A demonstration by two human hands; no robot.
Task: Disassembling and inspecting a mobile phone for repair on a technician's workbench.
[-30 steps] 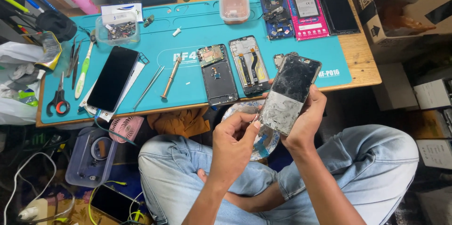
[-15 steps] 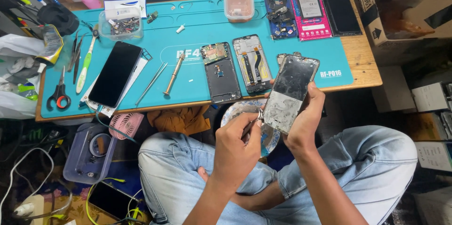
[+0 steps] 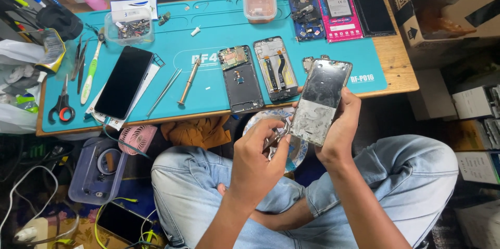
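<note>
My right hand holds a phone frame tilted upright above my lap, its scraped grey inner side facing me. My left hand pinches a thin metal tool whose tip touches the frame's lower left edge. Beneath both hands a patterned plate rests on my lap. On the teal mat lie two opened phone bodies, one dark, one with orange flex cables.
A black phone, a screwdriver, a slim metal rod, scissors and tweezers lie on the mat's left. Parts tubs stand behind. Cardboard boxes are at right; a pink fan sits below.
My left hand has shifted slightly up toward the frame's lower edge with the tool. The frame stays in my right hand, barely moved.
</note>
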